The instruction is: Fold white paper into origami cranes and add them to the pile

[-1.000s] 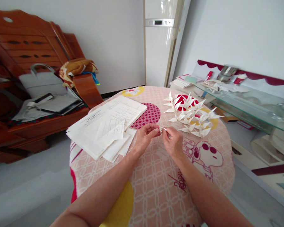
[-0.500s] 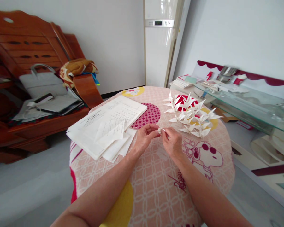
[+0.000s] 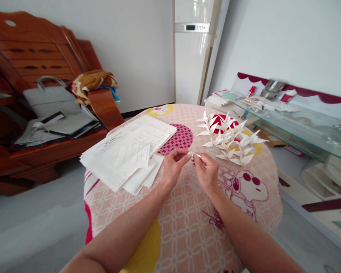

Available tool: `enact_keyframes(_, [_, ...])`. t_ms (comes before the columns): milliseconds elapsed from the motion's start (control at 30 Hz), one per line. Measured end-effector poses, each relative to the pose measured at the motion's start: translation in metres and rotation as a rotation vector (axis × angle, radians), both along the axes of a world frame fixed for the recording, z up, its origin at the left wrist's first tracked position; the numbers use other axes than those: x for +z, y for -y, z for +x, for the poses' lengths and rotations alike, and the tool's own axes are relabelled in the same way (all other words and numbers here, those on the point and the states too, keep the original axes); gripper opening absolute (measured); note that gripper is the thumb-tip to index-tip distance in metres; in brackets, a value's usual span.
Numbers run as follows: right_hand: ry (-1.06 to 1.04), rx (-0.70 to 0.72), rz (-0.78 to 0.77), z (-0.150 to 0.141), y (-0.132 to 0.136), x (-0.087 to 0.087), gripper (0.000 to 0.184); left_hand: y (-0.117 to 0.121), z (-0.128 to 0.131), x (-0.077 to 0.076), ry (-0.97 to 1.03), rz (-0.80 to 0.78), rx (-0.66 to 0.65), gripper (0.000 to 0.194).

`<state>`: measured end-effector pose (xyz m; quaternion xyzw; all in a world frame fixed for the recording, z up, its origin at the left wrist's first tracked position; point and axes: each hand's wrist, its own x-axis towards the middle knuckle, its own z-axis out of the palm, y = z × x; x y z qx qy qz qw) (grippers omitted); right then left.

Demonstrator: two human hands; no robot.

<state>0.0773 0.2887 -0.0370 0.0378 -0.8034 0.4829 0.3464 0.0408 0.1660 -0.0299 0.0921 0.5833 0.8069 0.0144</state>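
Between my two hands, above the middle of the table, is a small piece of folded white paper (image 3: 192, 154). My left hand (image 3: 174, 163) pinches its left side between thumb and fingers. On the other side my right hand (image 3: 207, 170) grips it, and a pointed white tip sticks up there. The fingers cover most of the paper, so its full shape is hidden. Several white paper cranes (image 3: 229, 131) stand in a cluster beyond my right hand. To the left of my left hand lies a stack of printed paper sheets (image 3: 113, 146), with loose folded pieces on top.
A patterned cloth (image 3: 182, 227) covers the round table. At the left stands a wooden bench (image 3: 42, 49) with a grey bag (image 3: 49, 100) on it. A glass-topped cabinet (image 3: 301, 129) is close on the right. Behind the table rises a white air conditioner (image 3: 190, 64).
The fingers of my right hand have shifted slightly on the folded paper, and more of its pointed tip shows now. Both hands stay in nearly the same place.
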Motion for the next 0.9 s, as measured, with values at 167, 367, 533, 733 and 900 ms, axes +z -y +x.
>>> enact_keyframes(167, [-0.019, -0.009, -0.088, 0.000, 0.008, 0.000, 0.023, -0.005, 0.005, 0.001, -0.049, -0.046, 0.094, 0.019])
enact_keyframes(367, [0.045, -0.044, -0.255, 0.001, 0.007, 0.001, 0.026, 0.000, 0.000, -0.002, -0.051, -0.073, 0.106, 0.023])
enact_keyframes(533, [0.092, -0.023, -0.385, 0.000, 0.009, 0.003, 0.027, 0.000, -0.001, -0.005, -0.064, -0.053, 0.103, 0.030])
enact_keyframes(733, [0.107, 0.031, -0.489, -0.004, 0.013, -0.001, 0.031, -0.005, 0.000, -0.005, -0.074, 0.012, 0.106, 0.031])
enact_keyframes(900, [0.110, 0.058, -0.527, -0.006, 0.015, -0.002, 0.032, -0.007, 0.002, -0.006, -0.066, -0.021, 0.093, 0.029])
